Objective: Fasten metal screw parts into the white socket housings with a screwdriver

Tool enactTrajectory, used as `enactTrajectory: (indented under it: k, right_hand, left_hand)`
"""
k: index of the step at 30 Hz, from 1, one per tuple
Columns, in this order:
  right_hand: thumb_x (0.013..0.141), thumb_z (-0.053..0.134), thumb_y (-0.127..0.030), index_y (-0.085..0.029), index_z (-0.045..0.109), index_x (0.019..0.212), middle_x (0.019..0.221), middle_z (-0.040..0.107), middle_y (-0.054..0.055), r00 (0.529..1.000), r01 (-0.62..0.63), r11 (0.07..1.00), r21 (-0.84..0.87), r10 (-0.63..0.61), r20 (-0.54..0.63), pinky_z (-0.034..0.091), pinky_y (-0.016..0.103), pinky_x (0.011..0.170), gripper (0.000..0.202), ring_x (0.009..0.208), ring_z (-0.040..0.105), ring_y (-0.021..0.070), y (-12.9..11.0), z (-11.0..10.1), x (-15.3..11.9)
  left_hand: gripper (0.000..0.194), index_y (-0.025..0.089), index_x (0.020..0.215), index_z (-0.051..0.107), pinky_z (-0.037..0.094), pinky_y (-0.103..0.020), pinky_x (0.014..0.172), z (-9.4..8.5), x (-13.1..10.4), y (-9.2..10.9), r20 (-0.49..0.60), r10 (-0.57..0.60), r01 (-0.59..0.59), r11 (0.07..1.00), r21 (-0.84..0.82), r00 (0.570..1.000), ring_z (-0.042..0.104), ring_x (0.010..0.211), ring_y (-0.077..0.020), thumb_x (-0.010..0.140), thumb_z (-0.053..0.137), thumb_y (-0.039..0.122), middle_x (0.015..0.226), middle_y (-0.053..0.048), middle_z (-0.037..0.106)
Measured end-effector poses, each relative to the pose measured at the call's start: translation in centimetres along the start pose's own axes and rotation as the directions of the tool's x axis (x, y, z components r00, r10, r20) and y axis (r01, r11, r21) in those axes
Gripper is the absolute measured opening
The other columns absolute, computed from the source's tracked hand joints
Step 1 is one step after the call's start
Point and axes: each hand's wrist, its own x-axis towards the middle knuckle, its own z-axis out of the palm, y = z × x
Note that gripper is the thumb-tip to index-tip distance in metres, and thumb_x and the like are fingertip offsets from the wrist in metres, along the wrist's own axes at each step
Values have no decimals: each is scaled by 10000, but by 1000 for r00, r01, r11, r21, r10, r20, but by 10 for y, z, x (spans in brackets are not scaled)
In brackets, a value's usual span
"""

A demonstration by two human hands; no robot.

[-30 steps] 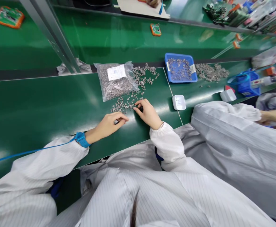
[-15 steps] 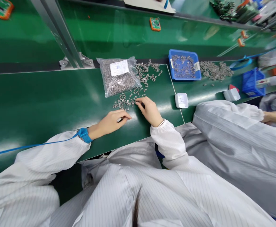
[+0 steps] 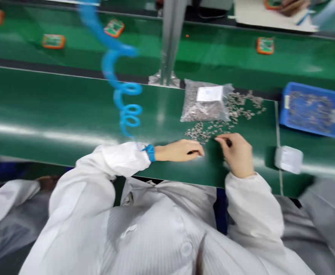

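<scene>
glossy green bench (image 3: 55, 114); left hand (image 3: 181, 150), right hand (image 3: 237, 154) grip pinched on dark bits; metal parts (image 3: 204, 131).

Head-worn view, looking forward and down

One camera, close above the hands, faces the green surface (image 3: 55, 114) across the person's own chest; the picture is motion-blurred.

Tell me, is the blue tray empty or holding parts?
Holding parts: the blue tray shows a grey scatter of small metal pieces across its floor, though blur hides detail.
</scene>
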Motion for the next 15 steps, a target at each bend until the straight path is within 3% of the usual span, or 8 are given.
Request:
enactTrajectory:
  k: [2,6,11,13,15]
  right_hand:
    - [969,482,-555,-334,711,933,956,718,141,1000,-3,1000,19,3,-19,546,605,849,320,949,693,338,7,-10,3]
    - [923,439,-672,-431,742,1020,1010,723,165,985,-154,982,-107,144,-98,484,715,847,399,1061,676,409,23,-35,11]
    - [886,414,-708,-359,771,1122,970,699,296,939,-329,925,-192,297,-175,412,680,767,553,1099,674,418,46,-51,27]
    - [866,416,-719,-341,798,1039,944,706,294,913,-386,905,-177,347,-216,420,676,793,564,1094,679,419,53,-52,32]
    - [870,427,-692,-344,799,969,988,728,240,908,-388,912,-131,355,-221,443,679,917,519,1127,672,411,55,-55,32]
  left_hand:
    - [236,163,1041,688,502,-282,953,0,1,-4,24,8,-8,1000,-15,1000,670,1015,-166,984,459,151,1067,-94,720]
    - [254,157,1053,672,495,-297,978,2,2,-6,47,52,-51,999,-17,998,653,1043,-176,990,426,148,1087,-107,709]
    - [265,174,1060,660,487,-289,1006,3,3,-13,69,43,-44,999,22,997,640,1060,-168,995,404,149,1089,-94,703]
    - [273,166,1064,666,488,-307,1006,1,2,-16,84,69,-73,996,48,994,636,1063,-182,995,402,154,1083,-108,704]
    - [275,160,1060,678,493,-332,999,1,1,-13,96,91,-98,992,78,991,634,1064,-199,994,411,169,1074,-122,707]
